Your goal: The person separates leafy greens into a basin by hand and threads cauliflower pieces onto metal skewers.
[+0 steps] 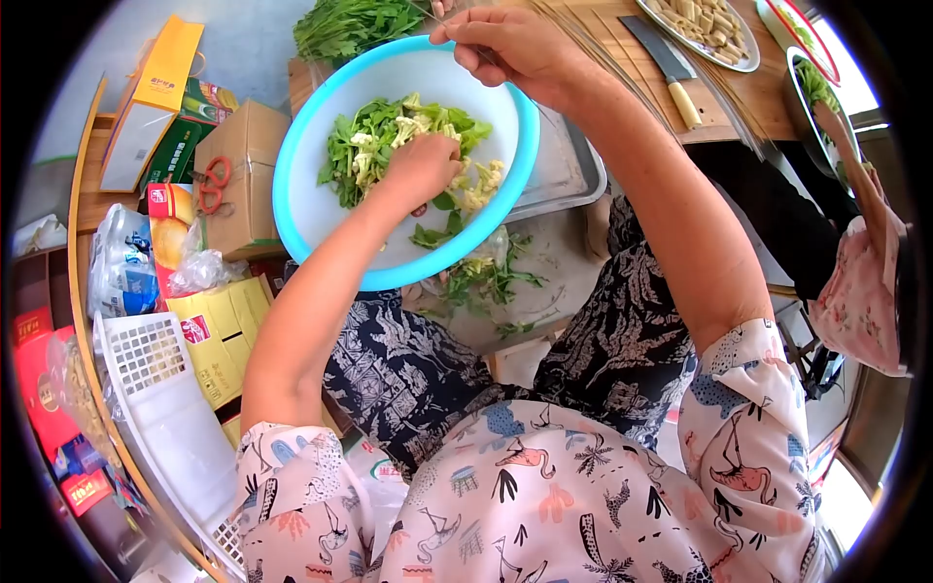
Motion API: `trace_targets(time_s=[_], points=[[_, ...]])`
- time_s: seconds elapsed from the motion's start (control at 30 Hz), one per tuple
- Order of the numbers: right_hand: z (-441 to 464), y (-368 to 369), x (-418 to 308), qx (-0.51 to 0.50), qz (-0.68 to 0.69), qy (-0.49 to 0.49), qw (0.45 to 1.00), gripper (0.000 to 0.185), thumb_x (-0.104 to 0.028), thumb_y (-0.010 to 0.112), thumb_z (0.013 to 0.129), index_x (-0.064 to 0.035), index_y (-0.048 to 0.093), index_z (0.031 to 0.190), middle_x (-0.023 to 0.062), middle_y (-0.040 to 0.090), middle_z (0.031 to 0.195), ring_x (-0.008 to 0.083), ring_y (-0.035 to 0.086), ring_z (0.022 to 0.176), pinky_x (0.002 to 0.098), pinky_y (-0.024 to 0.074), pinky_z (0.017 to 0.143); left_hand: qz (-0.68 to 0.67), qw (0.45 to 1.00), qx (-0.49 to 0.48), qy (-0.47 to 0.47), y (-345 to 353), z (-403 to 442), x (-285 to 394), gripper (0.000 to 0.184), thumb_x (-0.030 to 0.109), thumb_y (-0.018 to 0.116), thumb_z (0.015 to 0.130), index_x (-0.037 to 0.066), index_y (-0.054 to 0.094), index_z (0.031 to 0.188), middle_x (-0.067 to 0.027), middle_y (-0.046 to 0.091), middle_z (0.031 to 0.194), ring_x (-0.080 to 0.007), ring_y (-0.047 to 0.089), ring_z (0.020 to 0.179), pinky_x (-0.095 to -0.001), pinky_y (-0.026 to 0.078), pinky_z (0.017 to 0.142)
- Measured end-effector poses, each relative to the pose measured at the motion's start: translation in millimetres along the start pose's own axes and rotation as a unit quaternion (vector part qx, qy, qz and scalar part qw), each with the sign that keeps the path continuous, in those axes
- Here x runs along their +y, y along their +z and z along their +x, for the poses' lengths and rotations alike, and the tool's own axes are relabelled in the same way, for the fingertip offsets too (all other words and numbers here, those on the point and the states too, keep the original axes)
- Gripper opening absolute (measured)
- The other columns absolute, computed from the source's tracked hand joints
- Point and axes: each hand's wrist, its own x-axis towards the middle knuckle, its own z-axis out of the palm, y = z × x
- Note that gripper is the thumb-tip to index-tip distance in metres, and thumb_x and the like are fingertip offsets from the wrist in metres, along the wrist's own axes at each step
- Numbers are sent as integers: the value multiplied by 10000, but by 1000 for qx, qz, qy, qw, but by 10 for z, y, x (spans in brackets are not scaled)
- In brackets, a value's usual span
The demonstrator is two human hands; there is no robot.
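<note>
A white basin with a bright blue rim (289,209) sits over my knees. Leafy greens (352,160) and pale cauliflower florets (483,185) lie inside it. My left hand (425,167) reaches down into the basin, its fingers curled among the vegetables; what they grip is hidden. Above the far right rim, my right hand (501,49) pinches a thin skewer (425,12), which points up and left. Most of that skewer lies out of view or is too thin to follow.
A cleaver (671,68), loose skewers (607,60) and a plate of cut pieces (750,60) lie on the table. Green stalks (350,27) are behind the basin. Red scissors (214,185) rest by a cardboard box (255,155). At right, another person's arm (860,180) reaches into a bowl.
</note>
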Motion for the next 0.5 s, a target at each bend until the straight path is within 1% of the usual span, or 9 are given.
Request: trace_targets(time_s=[0.1,0.13,0.2,0.23,0.3,0.33,0.37,0.43,0.5], points=[[-33,63,12,15,-66,-24,997,207,-191,534,928,-5,618,959,14,530,633,87,427,497,227,333,455,-19,999,-12,-44,-84,-23,70,166,191,645,796,34,649,851,-148,642,815,-311,623,766,-390,488,708],[-58,83,-4,21,-75,-16,997,216,-205,523,939,-14,611,987,-10,509,625,72,390,487,212,305,454,-18,999,-10,-44,-119,-49,68,166,191,645,796,34,649,851,-148,642,815,-311,623,766,-390,488,708],[-87,111,-34,26,-86,-11,996,231,-228,514,952,-23,611,999,-36,482,610,53,356,478,194,276,449,-74,993,82,-49,-222,-95,44,119,134,656,786,33,621,838,-118,635,760,-290,632,755,-393,502,698],[-91,112,-22,25,-88,-11,996,237,-237,517,953,-24,618,983,-38,475,603,49,359,480,190,275,446,-73,993,86,-45,-270,-119,40,119,134,656,786,33,621,838,-118,635,760,-290,632,755,-393,502,698],[-121,153,-28,35,-97,-19,994,225,-200,496,953,-20,613,1022,-33,476,593,48,365,481,198,282,447,-244,951,183,-58,-384,-178,4,138,48,668,759,39,593,874,-83,598,727,-207,620,712,-320,493,665],[-131,173,-21,39,-99,-20,994,220,-181,485,950,-20,610,1034,-31,480,598,47,369,486,197,283,448,-279,939,188,-69,-424,-184,-68,314,-8,669,750,35,562,1042,-55,600,769,-139,605,723,-263,482,671],[-141,207,-23,41,-99,-19,994,218,-162,473,947,-20,606,1046,-28,484,603,46,373,490,197,284,449,-277,938,195,-70,-494,-208,-91,314,-8,669,750,35,562,1042,-55,600,769,-139,605,723,-263,482,671],[-154,277,-32,33,-115,-13,993,219,-149,462,943,-22,603,1053,-26,489,611,44,376,495,196,287,451,-476,851,215,-50,-629,-278,-150,423,-8,640,809,-12,475,1198,-47,619,841,-107,583,781,-249,464,721],[-178,343,-50,28,-149,3,988,220,-128,441,937,-26,597,1054,-22,506,634,35,379,505,189,291,455,-507,829,230,-49,-708,-323,-240,499,11,624,833,-22,404,1280,-69,635,894,-119,591,820,-261,457,773]])
